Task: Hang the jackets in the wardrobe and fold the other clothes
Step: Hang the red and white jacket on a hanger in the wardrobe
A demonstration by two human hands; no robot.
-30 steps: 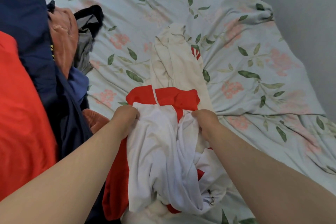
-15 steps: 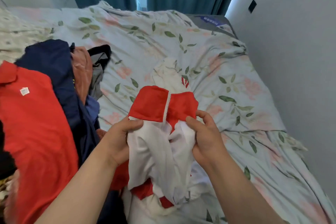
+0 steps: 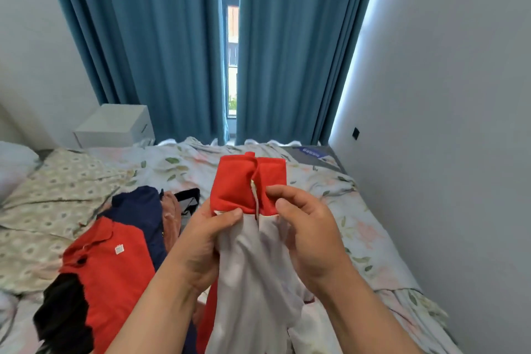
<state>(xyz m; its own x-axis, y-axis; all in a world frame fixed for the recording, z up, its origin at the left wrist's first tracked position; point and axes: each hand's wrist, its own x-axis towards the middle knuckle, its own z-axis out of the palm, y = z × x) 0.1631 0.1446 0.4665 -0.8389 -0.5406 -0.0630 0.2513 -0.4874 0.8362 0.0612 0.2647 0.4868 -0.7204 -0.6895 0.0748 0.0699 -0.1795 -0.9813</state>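
I hold a white jacket with a red collar and a zip (image 3: 253, 261) up in front of me, above the bed. My left hand (image 3: 207, 241) pinches the left side just under the collar, thumb on top. On the right side of the zip, my right hand (image 3: 307, 227) grips the fabric with curled fingers. The red collar stands upright above both hands; the white body hangs down between my forearms. A pile of other clothes lies on the bed to the left: a red polo shirt (image 3: 115, 261), a navy garment (image 3: 138, 207), and pink and black pieces.
The bed (image 3: 359, 227) with a floral sheet fills the floor ahead, against the white wall (image 3: 445, 123) on the right. Blue curtains (image 3: 161, 46) hang at the far end, with a white nightstand (image 3: 115, 126) at the back left. A pillow lies at the far left.
Both hands have lifted the jacket off the bed and brought it closer. My view has tilted up from the bed to the curtains and window.
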